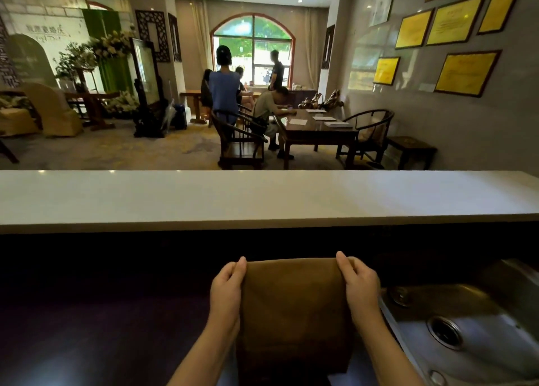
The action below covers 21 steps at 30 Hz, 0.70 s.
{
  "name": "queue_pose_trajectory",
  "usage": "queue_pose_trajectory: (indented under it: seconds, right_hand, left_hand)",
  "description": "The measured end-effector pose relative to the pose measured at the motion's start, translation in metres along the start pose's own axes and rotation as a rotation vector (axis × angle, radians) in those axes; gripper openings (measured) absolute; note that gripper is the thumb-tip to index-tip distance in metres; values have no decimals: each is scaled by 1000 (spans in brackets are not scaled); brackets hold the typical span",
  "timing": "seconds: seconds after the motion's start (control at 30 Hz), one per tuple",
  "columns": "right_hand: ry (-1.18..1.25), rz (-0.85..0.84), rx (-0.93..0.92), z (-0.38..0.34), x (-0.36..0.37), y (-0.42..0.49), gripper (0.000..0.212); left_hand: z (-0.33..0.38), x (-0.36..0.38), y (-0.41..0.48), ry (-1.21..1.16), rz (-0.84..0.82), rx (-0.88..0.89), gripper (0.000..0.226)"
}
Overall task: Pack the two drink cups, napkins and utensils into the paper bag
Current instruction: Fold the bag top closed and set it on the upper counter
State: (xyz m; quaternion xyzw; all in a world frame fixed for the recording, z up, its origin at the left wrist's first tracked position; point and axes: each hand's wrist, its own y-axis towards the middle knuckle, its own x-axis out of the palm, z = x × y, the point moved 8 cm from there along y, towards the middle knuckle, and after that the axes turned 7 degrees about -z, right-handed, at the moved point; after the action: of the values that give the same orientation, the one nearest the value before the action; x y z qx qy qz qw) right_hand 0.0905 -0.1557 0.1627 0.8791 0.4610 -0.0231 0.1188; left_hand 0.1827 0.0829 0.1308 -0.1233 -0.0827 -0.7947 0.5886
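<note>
A brown paper bag (294, 312) stands on the dark lower counter right in front of me, its top folded over. My left hand (226, 292) grips the bag's upper left corner, fingers pinched on the fold. My right hand (360, 283) grips the upper right corner the same way. The bag's inside is hidden. No cups, napkins or utensils are in sight.
A steel sink (466, 327) with a round drain lies just right of the bag. A raised white countertop (262, 196) runs across behind the bag. Beyond it are wooden tables, chairs and several people.
</note>
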Motion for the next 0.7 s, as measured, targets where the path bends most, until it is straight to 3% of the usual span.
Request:
queue_pose_trajectory:
  seconds: [0.13,0.27,0.47,0.7]
  right_hand:
    - [-56,119,-159,-72,-5,31,51]
    - [-59,188,-156,-137,-12,83,50]
    - [-8,117,-134,-196,-5,176,44]
    - [-33,12,-190,-196,10,282,48]
  left_hand:
    - [69,25,21,-77,1,102,29]
    - [138,51,57,-44,1,119,25]
    - [213,87,141,-69,-17,153,17]
    - [226,103,240,-8,43,214,25]
